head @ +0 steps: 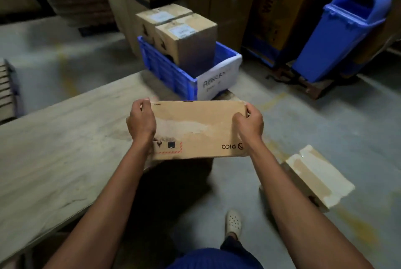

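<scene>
Blue clothing (pixel 214 258) is showing at six o'clock along the bottom edge, with a white shoe (pixel 234 223) standing on the grey floor (pixel 325 116) just above it. Two bare forearms are reaching up from there toward the middle of the view.

At nine o'clock, against the far left edge, a stack of flat cardboard (pixel 6 95) is lying blurred. Beside it the pale desk (pixel 54 149) is stretching across the left half. The left hand (pixel 141 121) is gripping the left end of a cardboard box (pixel 199 129), fingers curling round its far corner. That cardboard box is sitting at the centre, lying flat and wide, hanging over the desk's right end; whether its underside is touching the desk is hidden. A printed word is reading upside down near its five o'clock corner, and torn tape is running across its top. The right hand (pixel 249 123) is clamping the right end, thumb pressing on the top face, fingers wrapping the edge.

At twelve o'clock from the held box, a blue crate (pixel 169 69) is standing just beyond the desk's far end, carrying two brown boxes (pixel 188 38) side by side, upright and rising above its rim. A white paper sheet (pixel 219 82) with handwriting is hanging on its near right wall. At four o'clock a second box (pixel 319 177) is lying tilted on the floor, well apart from the hands. At two o'clock a blue bin (pixel 347 36) is leaning in front of dark stacked goods.
</scene>
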`<control>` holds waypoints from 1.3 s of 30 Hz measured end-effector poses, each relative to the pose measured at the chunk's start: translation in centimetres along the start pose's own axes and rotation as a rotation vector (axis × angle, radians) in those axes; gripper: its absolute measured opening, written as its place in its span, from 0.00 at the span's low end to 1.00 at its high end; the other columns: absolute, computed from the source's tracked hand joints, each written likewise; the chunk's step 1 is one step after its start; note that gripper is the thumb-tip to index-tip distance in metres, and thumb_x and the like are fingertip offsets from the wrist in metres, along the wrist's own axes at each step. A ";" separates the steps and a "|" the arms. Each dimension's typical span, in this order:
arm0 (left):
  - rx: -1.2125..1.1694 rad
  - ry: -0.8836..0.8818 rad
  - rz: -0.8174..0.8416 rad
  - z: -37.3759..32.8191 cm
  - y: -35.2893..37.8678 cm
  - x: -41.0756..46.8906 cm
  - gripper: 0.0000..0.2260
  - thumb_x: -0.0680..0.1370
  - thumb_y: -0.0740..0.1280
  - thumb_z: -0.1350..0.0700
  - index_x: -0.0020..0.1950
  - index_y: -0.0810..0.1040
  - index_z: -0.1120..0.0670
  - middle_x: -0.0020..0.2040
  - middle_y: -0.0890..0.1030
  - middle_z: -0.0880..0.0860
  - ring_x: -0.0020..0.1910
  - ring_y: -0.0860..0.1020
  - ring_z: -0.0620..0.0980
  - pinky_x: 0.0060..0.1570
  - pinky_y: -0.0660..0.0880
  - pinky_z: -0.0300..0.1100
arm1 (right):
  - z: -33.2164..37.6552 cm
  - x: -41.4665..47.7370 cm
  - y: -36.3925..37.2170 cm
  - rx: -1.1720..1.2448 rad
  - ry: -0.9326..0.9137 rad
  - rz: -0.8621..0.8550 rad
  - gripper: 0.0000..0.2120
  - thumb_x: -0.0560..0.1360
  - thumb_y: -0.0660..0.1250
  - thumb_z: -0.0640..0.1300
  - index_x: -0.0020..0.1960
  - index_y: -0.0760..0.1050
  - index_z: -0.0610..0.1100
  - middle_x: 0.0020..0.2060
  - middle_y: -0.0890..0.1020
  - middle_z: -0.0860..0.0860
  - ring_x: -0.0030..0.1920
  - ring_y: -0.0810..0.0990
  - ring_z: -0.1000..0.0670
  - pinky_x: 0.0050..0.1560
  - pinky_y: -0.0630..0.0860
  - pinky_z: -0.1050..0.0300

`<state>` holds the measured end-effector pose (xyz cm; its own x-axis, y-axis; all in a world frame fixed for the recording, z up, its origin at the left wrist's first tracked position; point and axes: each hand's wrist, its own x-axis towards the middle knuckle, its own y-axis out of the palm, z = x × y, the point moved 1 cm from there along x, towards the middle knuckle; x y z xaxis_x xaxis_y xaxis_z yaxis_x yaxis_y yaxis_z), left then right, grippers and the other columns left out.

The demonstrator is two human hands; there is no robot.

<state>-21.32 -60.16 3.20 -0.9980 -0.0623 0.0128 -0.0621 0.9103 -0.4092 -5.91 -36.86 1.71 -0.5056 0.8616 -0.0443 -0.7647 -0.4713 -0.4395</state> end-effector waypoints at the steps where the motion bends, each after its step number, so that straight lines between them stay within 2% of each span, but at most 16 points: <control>1: 0.012 -0.022 -0.040 0.5 -1.7 0.7 0.19 0.80 0.54 0.40 0.57 0.77 0.50 0.54 0.81 0.52 0.56 0.76 0.58 0.60 0.73 0.54 | 1.1 -0.3 1.6 0.008 -0.033 0.039 0.25 0.64 0.61 0.51 0.60 0.77 0.50 0.57 0.81 0.46 0.55 0.79 0.43 0.54 0.75 0.50; 3: 0.035 -0.053 -0.119 1.5 -5.2 1.9 0.17 0.82 0.55 0.41 0.56 0.75 0.52 0.52 0.78 0.51 0.52 0.75 0.56 0.56 0.72 0.49 | 3.2 -1.0 4.8 0.031 -0.094 0.131 0.28 0.70 0.66 0.48 0.71 0.73 0.52 0.66 0.77 0.49 0.65 0.76 0.47 0.64 0.72 0.49; 5: 0.038 -0.089 -0.209 2.6 -8.3 2.5 0.14 0.82 0.58 0.44 0.57 0.75 0.53 0.50 0.76 0.49 0.50 0.73 0.52 0.50 0.69 0.45 | 5.1 -1.6 7.8 0.057 -0.140 0.216 0.30 0.75 0.69 0.45 0.76 0.67 0.52 0.70 0.74 0.51 0.68 0.73 0.50 0.70 0.70 0.48; 8: 0.011 -0.133 -0.330 5.4 -12.0 3.1 0.09 0.80 0.65 0.49 0.53 0.76 0.54 0.48 0.79 0.49 0.49 0.76 0.53 0.46 0.68 0.43 | 6.6 -1.9 12.1 0.090 -0.158 0.347 0.27 0.76 0.70 0.45 0.74 0.70 0.52 0.68 0.77 0.52 0.67 0.75 0.51 0.70 0.71 0.47; 11: 0.008 -0.177 -0.377 8.9 -13.8 2.9 0.07 0.79 0.67 0.53 0.54 0.77 0.54 0.49 0.81 0.52 0.49 0.78 0.54 0.44 0.69 0.42 | 6.9 -2.3 15.6 0.137 -0.083 0.519 0.24 0.77 0.69 0.43 0.73 0.71 0.50 0.65 0.77 0.54 0.63 0.75 0.52 0.67 0.74 0.47; 16: 0.001 -0.211 -0.363 12.7 -13.4 2.2 0.08 0.80 0.67 0.54 0.57 0.74 0.55 0.53 0.80 0.52 0.49 0.77 0.49 0.42 0.70 0.40 | 5.4 -2.2 19.4 0.119 -0.058 0.715 0.28 0.77 0.69 0.37 0.75 0.67 0.45 0.70 0.73 0.48 0.68 0.73 0.50 0.69 0.72 0.48; 19: 0.031 -0.254 -0.348 13.6 -12.8 2.8 0.08 0.81 0.66 0.55 0.58 0.73 0.55 0.56 0.79 0.52 0.49 0.77 0.50 0.45 0.73 0.42 | 4.8 -1.0 20.5 0.093 -0.059 0.830 0.29 0.77 0.69 0.36 0.76 0.66 0.45 0.72 0.72 0.48 0.69 0.72 0.49 0.69 0.72 0.50; 22: 0.087 -0.301 -0.351 14.6 -11.9 3.2 0.07 0.81 0.65 0.58 0.59 0.73 0.56 0.57 0.79 0.55 0.48 0.76 0.52 0.47 0.71 0.43 | 4.1 0.2 21.1 0.048 -0.075 0.939 0.29 0.77 0.68 0.35 0.76 0.66 0.42 0.72 0.72 0.47 0.70 0.72 0.49 0.69 0.70 0.53; 27: 0.140 -0.351 -0.346 15.6 -10.9 3.2 0.12 0.82 0.62 0.61 0.65 0.73 0.56 0.62 0.79 0.57 0.50 0.74 0.51 0.49 0.69 0.41 | 2.8 1.2 21.6 -0.006 -0.105 1.055 0.32 0.76 0.68 0.33 0.78 0.64 0.42 0.75 0.69 0.48 0.74 0.68 0.49 0.70 0.67 0.55; 28: 0.142 -0.348 -0.324 15.7 -10.9 3.3 0.14 0.82 0.61 0.62 0.67 0.73 0.55 0.64 0.78 0.56 0.52 0.75 0.51 0.51 0.68 0.41 | 2.8 1.6 21.9 -0.005 -0.107 1.070 0.32 0.76 0.68 0.33 0.78 0.64 0.42 0.75 0.69 0.48 0.74 0.67 0.49 0.70 0.67 0.56; 30: 0.154 -0.334 -0.263 16.1 -11.0 3.4 0.18 0.82 0.60 0.64 0.71 0.71 0.54 0.69 0.75 0.55 0.62 0.75 0.54 0.57 0.68 0.40 | 2.8 2.0 22.4 -0.002 -0.114 1.100 0.32 0.76 0.68 0.33 0.78 0.63 0.43 0.75 0.68 0.49 0.75 0.66 0.49 0.71 0.66 0.56; 33: 0.195 -0.330 -0.178 16.7 -11.6 3.7 0.22 0.82 0.60 0.64 0.76 0.67 0.52 0.78 0.64 0.53 0.74 0.67 0.55 0.70 0.65 0.45 | 2.9 2.1 23.4 -0.010 -0.128 1.129 0.33 0.76 0.68 0.34 0.78 0.63 0.44 0.75 0.68 0.50 0.75 0.65 0.51 0.71 0.64 0.58; 35: 0.204 -0.328 -0.158 16.9 -12.1 4.0 0.23 0.82 0.61 0.63 0.77 0.66 0.52 0.80 0.59 0.52 0.77 0.63 0.55 0.73 0.62 0.46 | 2.8 1.9 24.2 -0.015 -0.141 1.121 0.33 0.75 0.69 0.34 0.78 0.64 0.45 0.75 0.68 0.51 0.74 0.66 0.53 0.70 0.64 0.59; 39: 0.312 -0.276 -0.162 17.7 -13.8 5.0 0.24 0.82 0.62 0.61 0.78 0.64 0.53 0.81 0.57 0.52 0.77 0.61 0.54 0.73 0.61 0.47 | 3.1 0.7 26.2 -0.014 -0.159 1.094 0.32 0.75 0.70 0.36 0.77 0.66 0.47 0.73 0.70 0.53 0.73 0.67 0.54 0.73 0.65 0.55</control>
<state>-25.17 -80.24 -7.28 -0.9320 -0.3394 -0.1269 -0.1682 0.7153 -0.6782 -27.54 -49.20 -7.06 -0.9525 -0.0533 -0.2998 0.1303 -0.9612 -0.2432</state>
